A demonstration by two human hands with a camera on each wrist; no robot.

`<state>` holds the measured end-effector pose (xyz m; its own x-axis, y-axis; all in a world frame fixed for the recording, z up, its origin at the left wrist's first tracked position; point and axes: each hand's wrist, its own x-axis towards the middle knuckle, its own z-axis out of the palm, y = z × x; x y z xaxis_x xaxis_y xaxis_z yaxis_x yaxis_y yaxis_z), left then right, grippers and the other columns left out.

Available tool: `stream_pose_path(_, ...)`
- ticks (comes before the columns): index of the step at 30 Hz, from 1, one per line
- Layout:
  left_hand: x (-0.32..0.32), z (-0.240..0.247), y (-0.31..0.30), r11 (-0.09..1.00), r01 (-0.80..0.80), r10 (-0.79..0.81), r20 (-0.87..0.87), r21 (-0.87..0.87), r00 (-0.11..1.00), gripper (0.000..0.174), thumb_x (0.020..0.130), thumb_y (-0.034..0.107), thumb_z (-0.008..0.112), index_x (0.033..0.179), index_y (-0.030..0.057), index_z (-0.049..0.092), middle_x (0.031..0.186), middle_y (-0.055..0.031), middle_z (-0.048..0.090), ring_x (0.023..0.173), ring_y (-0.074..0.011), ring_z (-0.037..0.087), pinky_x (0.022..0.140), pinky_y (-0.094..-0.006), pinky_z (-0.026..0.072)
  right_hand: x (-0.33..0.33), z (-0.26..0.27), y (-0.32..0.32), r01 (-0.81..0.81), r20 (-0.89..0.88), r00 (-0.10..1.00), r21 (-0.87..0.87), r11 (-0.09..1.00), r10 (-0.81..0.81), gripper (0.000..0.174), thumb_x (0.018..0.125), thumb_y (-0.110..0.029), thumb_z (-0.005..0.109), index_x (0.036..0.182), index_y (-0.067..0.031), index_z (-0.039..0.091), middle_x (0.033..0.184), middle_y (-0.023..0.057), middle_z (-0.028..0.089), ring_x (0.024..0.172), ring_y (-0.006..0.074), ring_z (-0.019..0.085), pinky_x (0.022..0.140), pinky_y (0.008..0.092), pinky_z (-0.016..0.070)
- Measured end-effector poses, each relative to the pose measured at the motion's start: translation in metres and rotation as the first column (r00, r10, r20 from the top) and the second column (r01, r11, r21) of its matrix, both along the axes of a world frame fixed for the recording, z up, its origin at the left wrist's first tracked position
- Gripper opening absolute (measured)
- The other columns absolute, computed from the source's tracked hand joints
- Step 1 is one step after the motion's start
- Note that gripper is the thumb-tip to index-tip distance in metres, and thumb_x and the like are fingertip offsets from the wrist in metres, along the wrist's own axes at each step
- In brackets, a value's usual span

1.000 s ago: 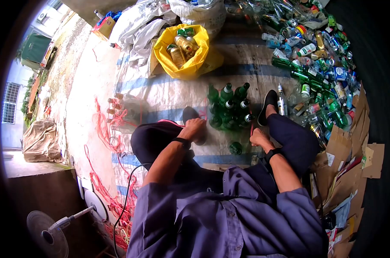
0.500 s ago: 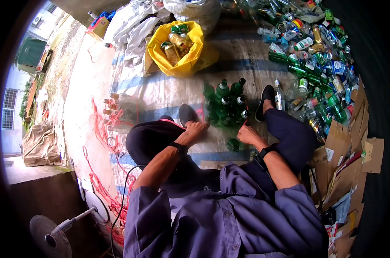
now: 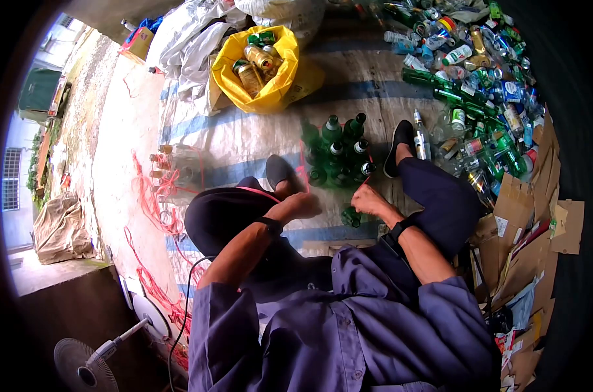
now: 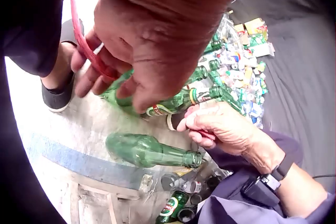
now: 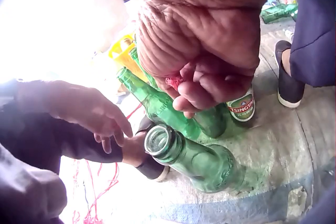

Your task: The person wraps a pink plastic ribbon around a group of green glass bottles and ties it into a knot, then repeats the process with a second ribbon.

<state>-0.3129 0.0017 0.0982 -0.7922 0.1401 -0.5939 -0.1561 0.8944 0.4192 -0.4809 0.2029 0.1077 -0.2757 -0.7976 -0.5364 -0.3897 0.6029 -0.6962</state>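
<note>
Several green glass bottles stand bunched on the ground sheet between the person's feet. Pink-red string shows along the left and right sides of the bunch. My left hand, at the near left of the bottles, has the string running across its palm side, under curled fingers. At their near right, my right hand grips a bit of the same string in its curled fingers. One separate green bottle stands closer to the body, beside the right hand.
A yellow bag of cans stands ahead. Clear bottles bound with string are at left, near loose pink string. A heap of bottles and cans lies at right, above flattened cardboard. A fan is at lower left.
The right hand has come from the bunch's right side round to its near right corner, closer to the left hand. The string there has drawn in against the bottles. The head view has shifted slightly.
</note>
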Motion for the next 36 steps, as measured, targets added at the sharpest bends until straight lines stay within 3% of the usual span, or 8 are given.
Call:
stream_pose_path(8, -0.012, 0.035, 0.023, 0.906, -0.381, 0.391, -0.02, 0.184, 0.92, 0.031, 0.086, 0.037, 0.054, 0.089, 0.0078, 0.066, 0.094, -0.0163, 0.067, 0.087, -0.0351, 0.064, 0.079, -0.0457, 0.0505, 0.009, 0.001, 0.005, -0.105, -0.216, 0.973, -0.086, 0.991, 0.084, 0.02, 0.072, -0.015, 0.057, 0.061, -0.0001, 0.065, 0.056, 0.0113, 0.062, 0.054, 0.0232, 0.062, 0.055, 0.036, 0.0493)
stream_pose_path(13, -0.022, -0.008, 0.025, 0.993, 0.113, -0.096, -0.344, 0.03, 0.934, 0.02, 0.084, 0.025, 0.058, 0.087, 0.0058, 0.063, 0.08, -0.0165, 0.065, 0.079, -0.034, 0.066, 0.063, -0.044, 0.0528, 0.014, 0.002, 0.002, 0.013, -0.2, 0.98, 0.018, 1.0, -0.009, 0.025, 0.076, -0.021, 0.056, 0.063, -0.0026, 0.066, 0.059, 0.0124, 0.063, 0.06, 0.0261, 0.065, 0.062, 0.0381, 0.0515)
stream_pose_path(20, -0.033, -0.028, 0.024, 0.977, 0.167, -0.086, -0.475, 0.13, 0.876, 0.016, 0.068, 0.011, 0.068, 0.079, 0.0055, 0.057, 0.072, -0.0138, 0.06, 0.069, -0.0316, 0.064, 0.057, -0.0412, 0.0522, 0.021, 0.007, -0.006, 0.208, -0.19, 0.962, 0.033, 0.978, -0.198, 0.025, 0.076, -0.02, 0.054, 0.067, 0.0001, 0.066, 0.064, 0.0192, 0.062, 0.066, 0.0334, 0.065, 0.065, 0.0417, 0.0509)
stream_pose_path(23, -0.033, -0.052, 0.025, 0.871, -0.002, 0.222, -0.391, 0.491, 0.893, 0.026, 0.064, 0.013, 0.072, 0.085, 0.0052, 0.059, 0.071, -0.0121, 0.059, 0.067, -0.0308, 0.063, 0.058, -0.0376, 0.052, 0.024, 0.004, -0.007, 0.238, -0.132, 0.96, -0.083, 0.968, -0.247, 0.024, 0.074, -0.019, 0.055, 0.067, 0.0008, 0.065, 0.066, 0.022, 0.062, 0.068, 0.0354, 0.064, 0.066, 0.043, 0.0503)
stream_pose_path(25, -0.032, -0.036, 0.027, 0.518, -0.293, 0.503, -0.01, 0.804, 0.864, 0.038, 0.061, 0.014, 0.075, 0.095, 0.0043, 0.061, 0.073, -0.0106, 0.059, 0.069, -0.0275, 0.064, 0.059, -0.0344, 0.0523, 0.026, 0.005, -0.007, 0.258, -0.099, 0.958, -0.115, 0.959, -0.27, 0.023, 0.073, -0.018, 0.055, 0.068, 0.0009, 0.066, 0.068, 0.0226, 0.062, 0.07, 0.0371, 0.064, 0.066, 0.0434, 0.0503)
stream_pose_path(31, -0.051, 0.023, 0.034, 0.114, -0.84, 0.543, 0.675, 0.53, 0.499, 0.036, 0.07, 0.009, 0.071, 0.104, 0.0041, 0.061, 0.078, -0.0076, 0.061, 0.071, -0.0181, 0.066, 0.056, -0.0297, 0.0524, 0.027, 0.02, -0.013, 0.252, -0.068, 0.965, -0.009, 0.968, -0.252, 0.019, 0.072, -0.016, 0.058, 0.072, 0.0013, 0.066, 0.072, 0.0236, 0.063, 0.077, 0.0395, 0.064, 0.068, 0.0445, 0.05)
stream_pose_path(34, -0.047, -0.009, 0.035, 0.572, -0.348, 0.468, 0.053, 0.743, 0.882, 0.024, 0.081, 0.014, 0.064, 0.103, 0.0042, 0.061, 0.083, -0.0051, 0.062, 0.071, -0.0146, 0.065, 0.054, -0.0272, 0.0504, 0.026, 0.038, -0.018, 0.229, -0.024, 0.973, 0.024, 0.973, -0.228, 0.03, 0.078, -0.026, 0.061, 0.099, -0.0044, 0.065, 0.085, 0.0194, 0.068, 0.088, 0.0354, 0.065, 0.075, 0.045, 0.0501)
stream_pose_path(36, -0.05, -0.012, 0.036, 0.472, -0.473, 0.481, 0.232, 0.744, 0.845, 0.029, 0.08, 0.014, 0.066, 0.105, 0.002, 0.058, 0.089, -0.0078, 0.064, 0.078, -0.0185, 0.066, 0.06, -0.0318, 0.052, 0.031, 0.021, -0.018, 0.299, -0.02, 0.954, -0.054, 0.953, -0.3, 0.032, 0.078, -0.032, 0.063, 0.091, -0.0025, 0.067, 0.079, 0.0168, 0.068, 0.084, 0.0339, 0.066, 0.073, 0.0441, 0.0506)
